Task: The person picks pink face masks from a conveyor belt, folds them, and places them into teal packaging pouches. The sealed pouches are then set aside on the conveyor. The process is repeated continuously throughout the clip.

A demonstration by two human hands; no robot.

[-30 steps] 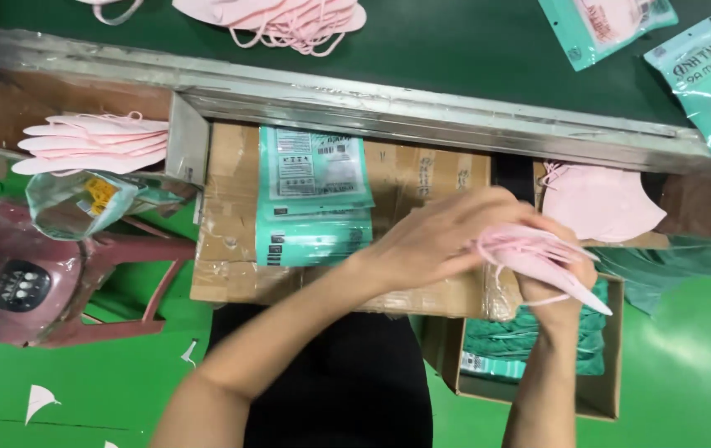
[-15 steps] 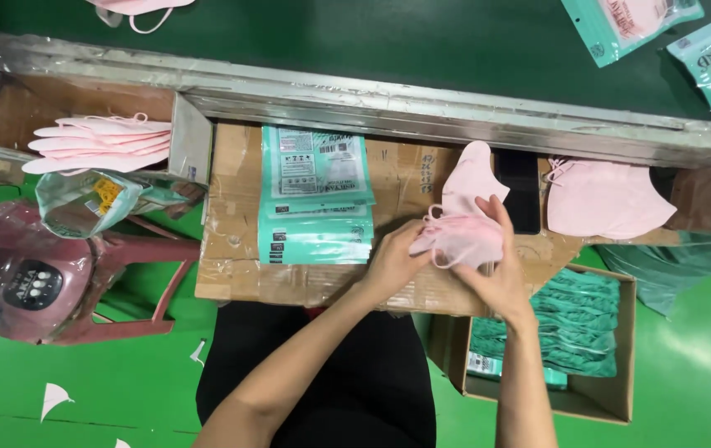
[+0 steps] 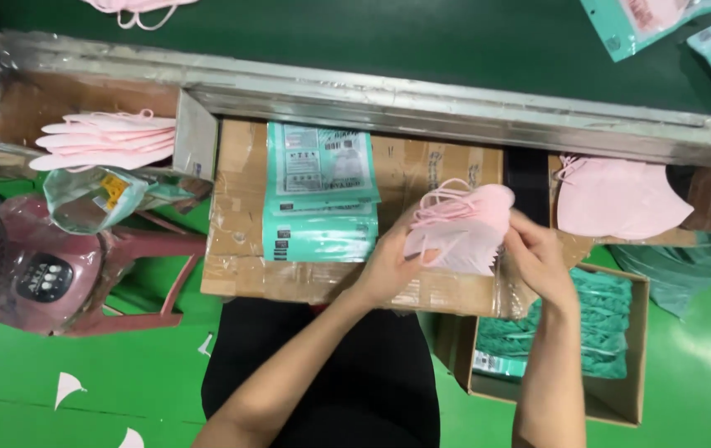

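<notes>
Pink mask stack (image 3: pixel 461 228), frame centre: my left hand (image 3: pixel 388 267) and right hand (image 3: pixel 538 259) grip it above the cardboard box (image 3: pixel 239 207)

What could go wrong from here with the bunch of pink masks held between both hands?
The left hand and right hand pinch only the edges of the stack of pink masks, so the fanned lower layers might slip apart. The loose ear loops on top could tangle or snag. A dropped mask could miss the cardboard surface and land on the green floor.
</notes>
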